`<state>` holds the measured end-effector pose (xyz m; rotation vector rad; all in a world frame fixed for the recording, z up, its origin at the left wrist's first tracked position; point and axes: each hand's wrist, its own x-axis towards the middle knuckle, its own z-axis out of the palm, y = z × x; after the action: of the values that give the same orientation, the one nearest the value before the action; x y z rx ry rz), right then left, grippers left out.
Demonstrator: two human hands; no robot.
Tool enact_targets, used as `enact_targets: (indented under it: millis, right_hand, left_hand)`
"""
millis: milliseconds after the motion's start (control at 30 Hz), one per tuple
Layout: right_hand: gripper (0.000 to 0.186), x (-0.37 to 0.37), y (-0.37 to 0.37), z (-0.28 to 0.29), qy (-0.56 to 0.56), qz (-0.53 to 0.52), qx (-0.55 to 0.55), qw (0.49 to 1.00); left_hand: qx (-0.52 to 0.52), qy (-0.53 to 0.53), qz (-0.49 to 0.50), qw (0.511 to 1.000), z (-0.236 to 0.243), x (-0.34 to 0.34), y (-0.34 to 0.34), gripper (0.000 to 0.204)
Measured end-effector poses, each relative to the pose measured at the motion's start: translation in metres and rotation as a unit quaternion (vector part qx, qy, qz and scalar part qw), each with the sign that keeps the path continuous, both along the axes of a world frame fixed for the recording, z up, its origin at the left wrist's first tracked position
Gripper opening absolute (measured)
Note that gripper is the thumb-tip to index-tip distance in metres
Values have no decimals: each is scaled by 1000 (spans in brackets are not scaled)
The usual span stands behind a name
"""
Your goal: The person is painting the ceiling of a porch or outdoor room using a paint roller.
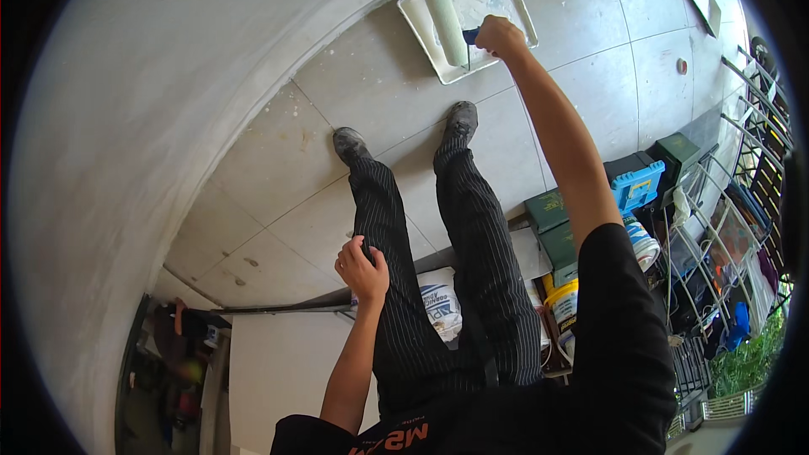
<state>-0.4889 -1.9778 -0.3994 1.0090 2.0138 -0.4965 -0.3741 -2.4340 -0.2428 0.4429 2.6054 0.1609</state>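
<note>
My right hand (500,36), arm stretched far forward, is closed round the dark blue handle of a paint roller (444,27). The roller's pale, paint-coated sleeve lies in a white paint tray (524,7) smeared with paint, on the floor by the wall. My left hand (362,270) hangs in front of my left thigh. Its fingers are loosely bent, the thumb stands apart from them, and I see nothing in it; part of the fingers is hidden.
A curved pale wall (126,118) runs along the left side. Grey floor tiles (396,109) carry paint spots. Behind me stand a white bag (440,303), green boxes (548,211), a blue case (638,185), buckets (563,299) and metal racks (699,227). Another person (181,341) is at lower left.
</note>
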Motion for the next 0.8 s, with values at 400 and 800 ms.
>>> enact_targets:
  millis: [400, 800]
  right_hand:
    - [36, -13, -2, -25, -59, 22, -30, 998]
    - [14, -17, 1, -47, -19, 44, 38, 998]
  left_hand:
    - [9, -13, 9, 1000, -3, -4, 3, 30]
    - [-7, -29, 21, 999, -4, -6, 7, 30]
